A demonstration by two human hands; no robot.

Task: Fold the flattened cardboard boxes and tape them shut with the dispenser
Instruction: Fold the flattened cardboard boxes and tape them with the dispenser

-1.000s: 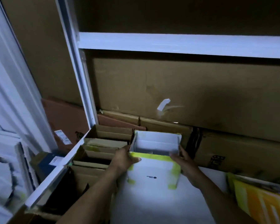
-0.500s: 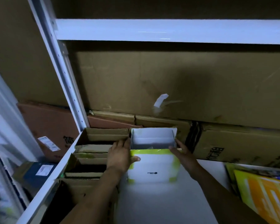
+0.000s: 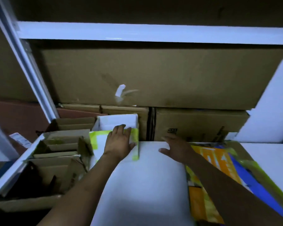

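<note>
- Let go of the white-and-green box (image 3: 118, 121) with the right hand (image 3: 176, 148); now well clear of its right side, fingers spread, low over the white shelf (image 3: 145, 176) and just beside the flattened colourful cartons (image 3: 219, 162).
- Shifted the left hand (image 3: 119, 142) from the box's left side onto its front face: palm flat, fingers straight, fingertips up at the open top rim.
- Swung the view to the right: much more of the colourful cartons brought in, plus a white panel (image 3: 271, 103) at the far right.
</note>
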